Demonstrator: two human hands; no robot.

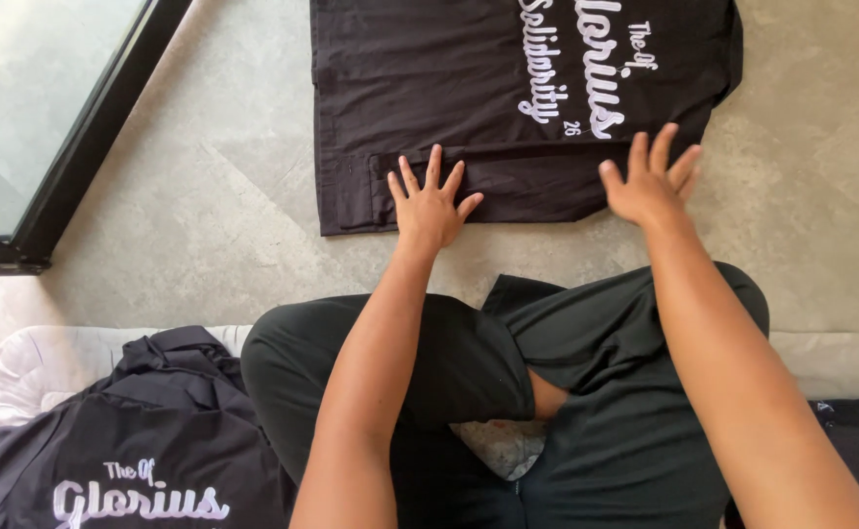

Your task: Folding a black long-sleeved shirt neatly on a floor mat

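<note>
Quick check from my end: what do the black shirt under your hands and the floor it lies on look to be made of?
Black shirt: a woven cloth, probably cotton or a blend, matte; it folds flat with soft creases under the left hand and right hand. Its white lettering looks printed or stitched; I cannot tell which. Floor: looks like polished concrete or stone tile, grey, mottled, with a faint sheen.

No packages, labels, signs or screens here.
Only white script lettering printed on black shirts.

Head camera looks steeply down, close over the floor.
</note>
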